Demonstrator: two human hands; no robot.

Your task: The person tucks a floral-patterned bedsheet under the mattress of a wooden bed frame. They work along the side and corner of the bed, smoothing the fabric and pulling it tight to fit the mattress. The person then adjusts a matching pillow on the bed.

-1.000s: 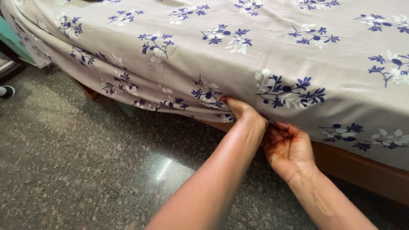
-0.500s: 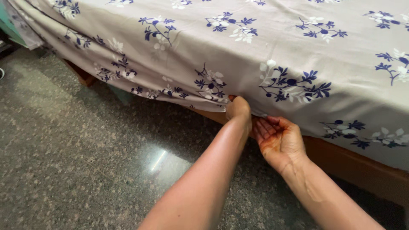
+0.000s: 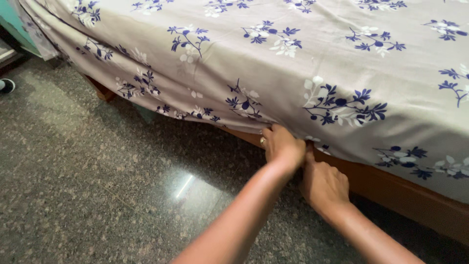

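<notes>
A grey bedsheet point(image 3: 293, 73) with blue and white flower prints covers a mattress and hangs over its near side. My left hand point(image 3: 283, 145), with a ring on one finger, grips the sheet's lower edge where it meets the wooden bed frame point(image 3: 405, 195). Just to its right and a little lower is my right hand point(image 3: 325, 183), back facing up, with fingers closed at the same hem and fingertips hidden under the cloth. To the left of my hands the sheet's edge hangs loose in folds point(image 3: 146, 93).
A polished speckled stone floor point(image 3: 97, 186) lies in front of the bed, with a bright reflection on it. At the far left edge sit a black and white shoe point(image 3: 6, 85) and a teal object point(image 3: 14, 29).
My right hand has turned from palm up to back up and pressed in at the hem. My left hand has dropped slightly along the sheet's edge. The view has shifted a little.
</notes>
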